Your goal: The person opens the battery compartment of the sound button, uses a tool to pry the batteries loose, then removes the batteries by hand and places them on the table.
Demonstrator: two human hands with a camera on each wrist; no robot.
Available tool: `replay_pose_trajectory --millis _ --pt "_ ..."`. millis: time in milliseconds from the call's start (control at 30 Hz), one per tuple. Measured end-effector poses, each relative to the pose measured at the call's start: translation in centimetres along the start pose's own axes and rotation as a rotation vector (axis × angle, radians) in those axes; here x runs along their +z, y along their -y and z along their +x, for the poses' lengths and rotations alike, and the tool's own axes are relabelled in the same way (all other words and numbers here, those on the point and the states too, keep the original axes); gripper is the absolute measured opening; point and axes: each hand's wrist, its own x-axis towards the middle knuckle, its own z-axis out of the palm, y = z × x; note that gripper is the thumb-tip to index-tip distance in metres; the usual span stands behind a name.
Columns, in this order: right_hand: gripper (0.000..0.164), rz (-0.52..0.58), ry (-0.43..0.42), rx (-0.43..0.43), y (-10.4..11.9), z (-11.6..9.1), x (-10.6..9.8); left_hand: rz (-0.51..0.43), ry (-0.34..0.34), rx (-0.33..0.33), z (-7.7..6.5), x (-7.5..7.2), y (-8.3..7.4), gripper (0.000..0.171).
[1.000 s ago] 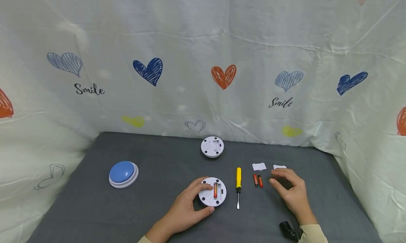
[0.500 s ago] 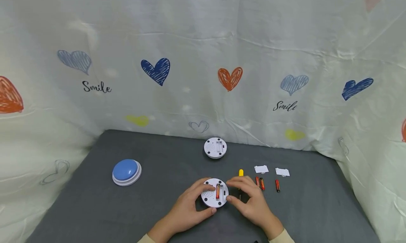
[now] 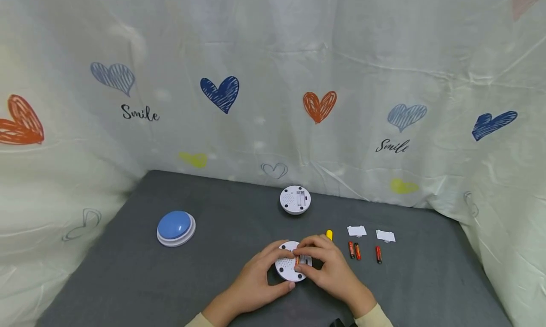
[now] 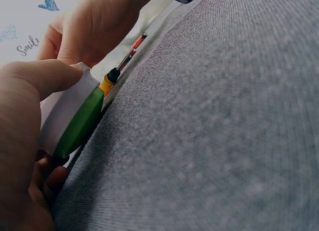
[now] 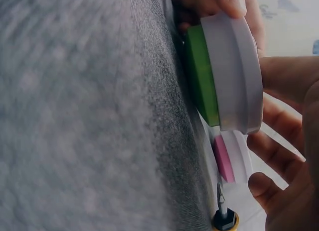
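A white round device (image 3: 285, 266) sits near the desk's centre, green side (image 5: 202, 74) down, a battery (image 3: 297, 260) in its compartment. The left hand (image 3: 261, 275) grasps its rim from eight o'clock; the right hand (image 3: 330, 265) reaches in from four, fingertips at the battery, pinching or merely pressing, I cannot tell. From the device, a yellow-handled screwdriver (image 3: 329, 234) lies at two, a second device (image 3: 295, 200) at twelve, a blue button (image 3: 175, 225) between nine and ten.

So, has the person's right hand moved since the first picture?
Yes, leftward: in the head view, the right hand was beside the right-hand white cover; now it is well to its left, over the white disc.
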Motion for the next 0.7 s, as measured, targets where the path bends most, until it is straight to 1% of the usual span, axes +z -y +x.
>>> replay_pose_trajectory --millis 100,233,367,500,700 --pt "0.031 -0.038 -0.008 -0.041 0.07 0.13 -0.08 0.003 -0.007 0.006 0.06 0.03 -0.05 0.052" --pt "0.029 -0.055 -0.001 -0.058 0.3 0.16 -0.31 0.002 -0.005 0.003 0.08 0.07 -0.09 0.052" --pt "0.028 -0.068 -0.004 -0.049 0.47 0.07 -0.42 -0.001 0.008 -0.011 0.07 0.05 -0.04 0.052" --pt "0.03 -0.085 -0.016 -0.038 0.39 -0.1 -0.32 -0.004 0.016 -0.022 0.05 0.03 0.05 0.053" --pt "0.036 -0.088 -0.017 0.025 0.23 -0.07 -0.48 0.014 0.017 -0.021 0.16 0.09 -0.06 0.053"
